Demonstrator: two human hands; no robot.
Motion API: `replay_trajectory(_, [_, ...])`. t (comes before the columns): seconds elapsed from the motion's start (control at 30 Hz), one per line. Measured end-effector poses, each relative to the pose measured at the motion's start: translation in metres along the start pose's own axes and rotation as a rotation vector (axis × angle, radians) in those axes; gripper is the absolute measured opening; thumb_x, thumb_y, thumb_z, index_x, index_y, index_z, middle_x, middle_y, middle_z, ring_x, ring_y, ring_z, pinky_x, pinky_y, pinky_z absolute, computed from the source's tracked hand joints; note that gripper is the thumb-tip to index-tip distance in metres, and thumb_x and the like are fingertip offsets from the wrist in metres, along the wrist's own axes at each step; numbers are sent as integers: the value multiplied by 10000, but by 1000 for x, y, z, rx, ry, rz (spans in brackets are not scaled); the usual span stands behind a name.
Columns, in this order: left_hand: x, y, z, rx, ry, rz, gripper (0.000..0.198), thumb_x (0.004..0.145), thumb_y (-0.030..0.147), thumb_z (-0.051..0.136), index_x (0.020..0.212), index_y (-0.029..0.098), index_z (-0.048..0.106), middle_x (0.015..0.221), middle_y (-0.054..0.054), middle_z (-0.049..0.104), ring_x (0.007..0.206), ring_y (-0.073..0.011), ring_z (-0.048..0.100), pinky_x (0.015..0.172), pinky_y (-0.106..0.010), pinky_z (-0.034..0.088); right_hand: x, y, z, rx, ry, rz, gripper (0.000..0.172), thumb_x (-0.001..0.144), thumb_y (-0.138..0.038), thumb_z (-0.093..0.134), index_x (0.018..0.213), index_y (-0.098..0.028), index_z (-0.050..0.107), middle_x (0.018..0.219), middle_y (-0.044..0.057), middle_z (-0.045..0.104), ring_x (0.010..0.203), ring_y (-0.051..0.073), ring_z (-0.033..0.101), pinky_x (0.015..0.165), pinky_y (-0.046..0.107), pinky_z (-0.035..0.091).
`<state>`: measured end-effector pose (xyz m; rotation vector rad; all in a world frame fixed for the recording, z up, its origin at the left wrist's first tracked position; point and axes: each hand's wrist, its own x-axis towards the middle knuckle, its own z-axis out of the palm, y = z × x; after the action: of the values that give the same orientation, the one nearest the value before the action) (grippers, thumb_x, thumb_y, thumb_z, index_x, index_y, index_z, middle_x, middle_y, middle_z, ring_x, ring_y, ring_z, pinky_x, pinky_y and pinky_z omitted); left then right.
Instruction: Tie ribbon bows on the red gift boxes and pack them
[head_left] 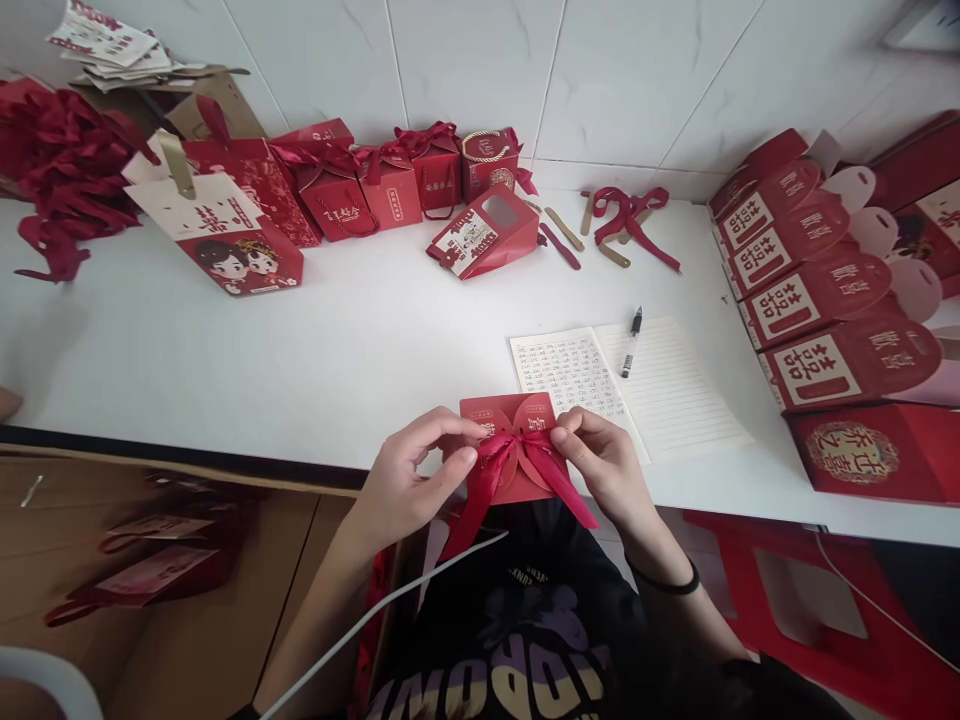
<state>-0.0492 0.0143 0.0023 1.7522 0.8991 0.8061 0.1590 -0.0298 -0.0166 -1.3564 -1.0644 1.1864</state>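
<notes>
In front of my body, at the table's front edge, is a small red gift box [517, 487] with pale printed characters and petal-shaped top flaps. A dark red satin ribbon [491, 475] is tied across its top in a bow, with two tails hanging toward me. My left hand [416, 475] holds the bow's left side between thumb and index finger. On the other side, my right hand [604, 460] pinches the right loop, its fingertips close to the box's edge. The box's underside is hidden.
An open notebook [675, 390] with handwriting and a pen [631, 342] lies behind the box. Several red boxes [806, 370] line the right. Finished ribboned boxes [390, 192], a tilted box [495, 235], ribbon scraps [630, 225] and a ribbon pile [64, 165] stand along the wall.
</notes>
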Motion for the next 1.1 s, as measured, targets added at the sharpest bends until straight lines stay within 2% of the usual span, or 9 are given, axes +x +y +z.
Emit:
replay_trajectory(0.13, [2, 5, -5, 165, -91, 67, 161, 840, 190, 540, 979, 185, 621, 894, -34, 593, 762, -119, 541, 672, -247, 470, -1, 2, 0, -37, 10, -26, 374, 795, -464, 613, 595, -189, 457, 531, -32, 445, 492, 97, 383, 461, 223, 318])
replay_trajectory(0.27, [5, 7, -1, 176, -57, 39, 133, 882, 222, 495, 895, 184, 621, 839, -16, 606, 765, -110, 555, 660, -221, 460, -3, 4, -4, -109, 24, -80, 280, 817, -421, 604, 696, -193, 495, 590, -25, 489, 532, 109, 450, 501, 235, 380])
replay_trajectory(0.33, [5, 7, 2, 186, -17, 7, 131, 885, 237, 494, 888, 192, 618, 801, 5, 611, 714, -93, 549, 613, -197, 447, -6, -1, -5, -211, 130, -159, 207, 824, -387, 608, 807, -201, 521, 670, -12, 524, 616, 132, 507, 574, 263, 432])
replay_trajectory(0.43, [6, 7, 8, 205, 63, -27, 104, 866, 239, 521, 842, 188, 608, 721, 32, 600, 628, -76, 524, 556, -179, 422, -12, -17, 0, -445, 273, -376, 120, 841, -299, 611, 883, -218, 534, 773, 4, 540, 749, 156, 533, 685, 301, 458])
replay_trajectory(0.57, [6, 7, 14, 213, 136, -53, 106, 853, 214, 518, 774, 172, 577, 665, 39, 576, 575, -72, 488, 517, -182, 395, -14, -39, 20, -644, 30, -578, 105, 853, -190, 597, 951, -215, 567, 884, 35, 591, 860, 184, 544, 751, 339, 471])
replay_trajectory(0.7, [6, 6, 13, 159, 109, -56, 144, 861, 239, 506, 744, 170, 553, 674, 35, 562, 573, -72, 471, 505, -184, 386, -7, -41, 31, -704, -87, -512, 204, 850, -156, 594, 1047, -206, 572, 945, 35, 626, 898, 187, 552, 804, 364, 470])
replay_trajectory(0.8, [4, 4, 10, 64, 3, -19, 63, 845, 209, 524, 848, 182, 580, 746, 26, 577, 658, -85, 514, 603, -197, 440, -3, -38, 28, -686, -90, -450, 172, 849, -138, 582, 1000, -219, 595, 898, 13, 633, 858, 173, 572, 787, 346, 476])
replay_trajectory(0.87, [2, 3, 8, 26, -40, 32, 122, 826, 168, 536, 937, 189, 584, 807, 16, 580, 709, -94, 524, 668, -217, 461, -2, -36, 24, -661, -105, -416, 150, 853, -141, 571, 972, -228, 602, 890, 7, 631, 838, 168, 582, 775, 341, 480])
replay_trajectory(1.1, [-1, -5, 18, 89, 67, 159, 67, 856, 187, 544, 918, 187, 568, 892, -8, 571, 727, -93, 535, 678, -236, 468, -2, -25, 19, -645, -110, -415, 141, 860, -176, 561, 981, -242, 595, 898, 3, 629, 808, 164, 590, 746, 341, 481])
